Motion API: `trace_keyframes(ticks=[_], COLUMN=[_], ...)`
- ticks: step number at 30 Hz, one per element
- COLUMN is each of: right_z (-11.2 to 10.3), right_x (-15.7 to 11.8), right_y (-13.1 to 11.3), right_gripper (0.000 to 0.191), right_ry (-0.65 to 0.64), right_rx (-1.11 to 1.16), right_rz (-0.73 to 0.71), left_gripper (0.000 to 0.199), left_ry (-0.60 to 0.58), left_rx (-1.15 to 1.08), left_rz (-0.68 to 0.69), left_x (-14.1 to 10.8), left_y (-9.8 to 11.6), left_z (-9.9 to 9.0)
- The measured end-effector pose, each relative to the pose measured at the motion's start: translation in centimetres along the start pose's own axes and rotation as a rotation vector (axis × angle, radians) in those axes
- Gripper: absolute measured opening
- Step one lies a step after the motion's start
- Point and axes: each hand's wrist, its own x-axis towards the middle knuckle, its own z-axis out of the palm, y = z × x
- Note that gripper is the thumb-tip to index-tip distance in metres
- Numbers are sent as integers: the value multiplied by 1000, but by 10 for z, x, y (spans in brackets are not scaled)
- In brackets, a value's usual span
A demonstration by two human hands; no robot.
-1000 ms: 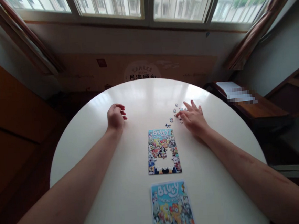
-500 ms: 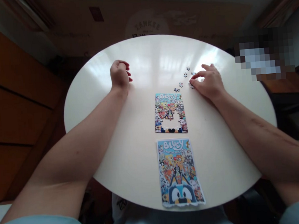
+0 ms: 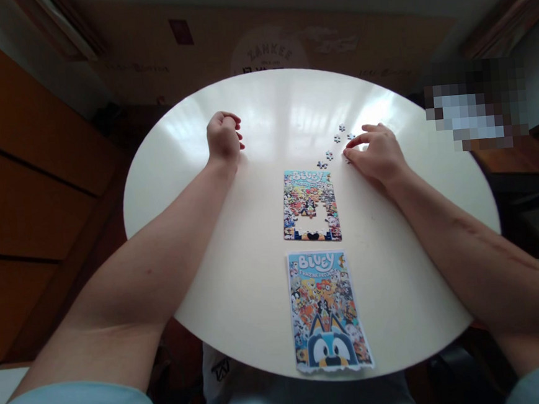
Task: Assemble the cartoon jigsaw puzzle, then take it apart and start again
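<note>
A jigsaw puzzle (image 3: 292, 203) lies mid-table, with a gap in its lower middle showing the white surface. Below it rests a printed picture sheet (image 3: 322, 310) with a torn lower edge. Several loose pieces (image 3: 329, 155) are scattered up and right of the puzzle. My right hand (image 3: 375, 151) is beside them, thumb and forefinger pinched at a piece too small to make out, with another piece partly under the fingers. On the left, my left hand (image 3: 224, 137) rests on the table with its fingers curled; whether anything is inside is hidden.
The white oval table (image 3: 239, 291) has a curved edge all round. Beyond it stands a large brown cardboard panel (image 3: 146, 62). Orange-brown cabinet fronts (image 3: 8, 197) are at the left, and a wooden surface (image 3: 504, 158) is at the right.
The whole view has shifted slightly, moving the table and puzzle a little right in the picture. The fingers of my right hand have drawn closer together over the piece.
</note>
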Motion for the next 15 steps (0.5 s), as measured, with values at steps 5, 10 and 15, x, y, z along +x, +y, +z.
trace_keyframes(ticks=[5,10,15], right_z=[-3,-8,-6], right_x=[-2,-4,-2], right_y=[-3,-6,-5], right_gripper=[30,30,22], right_ry=[11,7,31], right_rx=[-33,-52,-44], right_rz=[29,20,-11], left_gripper=[14,15,13], left_ry=[-5,3,4], left_rx=[-19,-38,-37], left_rz=[-12,4,5], left_x=[0,1,1], left_y=[0,-1,-2], left_z=[0,-1,-1])
